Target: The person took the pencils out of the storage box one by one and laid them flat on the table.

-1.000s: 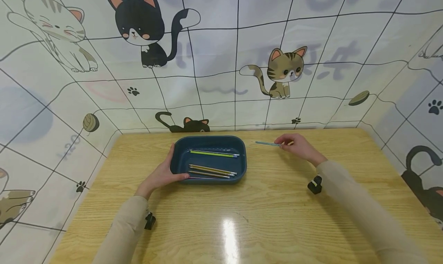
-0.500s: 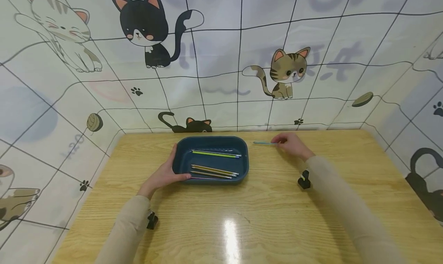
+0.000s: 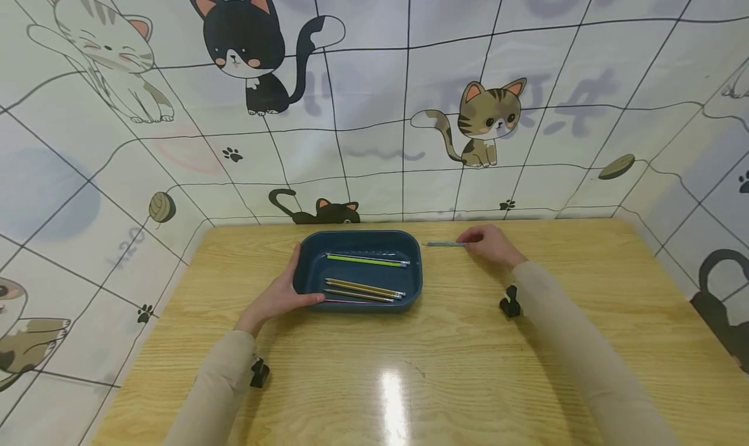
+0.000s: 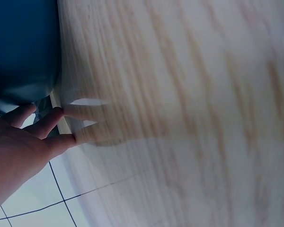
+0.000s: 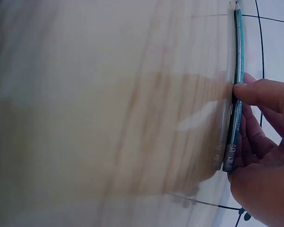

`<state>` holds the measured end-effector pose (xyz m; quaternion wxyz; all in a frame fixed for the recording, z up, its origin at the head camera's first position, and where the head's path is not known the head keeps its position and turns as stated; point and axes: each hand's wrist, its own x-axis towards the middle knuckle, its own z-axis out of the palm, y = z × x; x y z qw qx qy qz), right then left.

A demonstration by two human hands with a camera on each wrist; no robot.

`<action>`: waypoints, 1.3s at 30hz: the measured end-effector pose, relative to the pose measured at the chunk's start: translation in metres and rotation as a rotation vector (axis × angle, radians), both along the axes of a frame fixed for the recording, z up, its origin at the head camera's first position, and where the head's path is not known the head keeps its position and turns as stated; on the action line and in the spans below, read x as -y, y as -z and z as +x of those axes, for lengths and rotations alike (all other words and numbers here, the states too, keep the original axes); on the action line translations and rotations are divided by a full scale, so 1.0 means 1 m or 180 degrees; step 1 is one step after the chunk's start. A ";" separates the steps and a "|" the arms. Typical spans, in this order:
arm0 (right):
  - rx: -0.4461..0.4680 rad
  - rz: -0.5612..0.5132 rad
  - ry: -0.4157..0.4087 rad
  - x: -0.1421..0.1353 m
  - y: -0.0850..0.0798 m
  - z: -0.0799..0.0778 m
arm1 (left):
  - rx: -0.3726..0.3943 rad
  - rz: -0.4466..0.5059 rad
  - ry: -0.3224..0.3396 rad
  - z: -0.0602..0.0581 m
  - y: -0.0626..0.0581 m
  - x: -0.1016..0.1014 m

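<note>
My right hand (image 3: 490, 244) pinches a teal pencil (image 3: 443, 244) between thumb and fingers, just right of a dark blue tray (image 3: 363, 236). In the right wrist view the teal pencil (image 5: 237, 52) shows a dark side, and its reflection lies beside it on the glossy tabletop. Spread round the tray's front-left corner, my left hand (image 3: 279, 298) has its thumb over the rim and its fingers along the outer left side. The left wrist view shows those fingers nearly straight at the base of the tray (image 4: 26, 47).
Inside the tray lie a lime-green pencil (image 3: 365, 260), several gold-coloured pencils (image 3: 363, 287) and a thin pink one near the front wall. The wooden table (image 3: 328, 368) backs onto a wall covering (image 3: 374, 140) printed with cartoon cats.
My right hand has shifted a little to the left with the teal pencil, nearer to the tray. The left hand stays at the tray's corner; the head view has shifted slightly.
</note>
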<state>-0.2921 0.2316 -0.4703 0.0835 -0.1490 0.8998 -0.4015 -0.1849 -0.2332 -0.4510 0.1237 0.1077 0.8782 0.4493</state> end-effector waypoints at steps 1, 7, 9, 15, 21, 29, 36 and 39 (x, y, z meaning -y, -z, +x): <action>0.0001 -0.0008 -0.0005 0.000 0.000 0.000 | 0.0001 -0.0001 0.0000 0.000 0.000 0.000; -0.0015 -0.0014 -0.0051 0.000 -0.002 0.000 | -0.0006 0.0002 0.0008 -0.001 0.000 0.000; 0.0003 -0.0013 -0.0053 -0.001 -0.002 0.000 | -0.0001 0.0020 0.0013 0.000 0.001 0.000; 0.0105 -0.0032 0.0008 -0.004 -0.008 0.003 | 0.0018 0.0068 0.0027 0.000 0.002 -0.001; 0.0094 -0.0035 0.0031 -0.006 -0.014 0.006 | 0.0013 -0.0030 0.0012 0.000 0.002 0.000; -0.0173 -0.0185 -0.0187 0.004 -0.025 0.017 | 0.0004 0.0028 0.0020 -0.001 0.002 0.001; -0.0347 -0.0334 -0.0411 0.021 -0.033 0.027 | 0.0017 0.0052 0.0017 0.002 -0.002 -0.001; -0.0399 -0.0389 -0.0528 0.030 -0.037 0.032 | 0.0020 0.0037 0.0012 0.002 -0.002 -0.001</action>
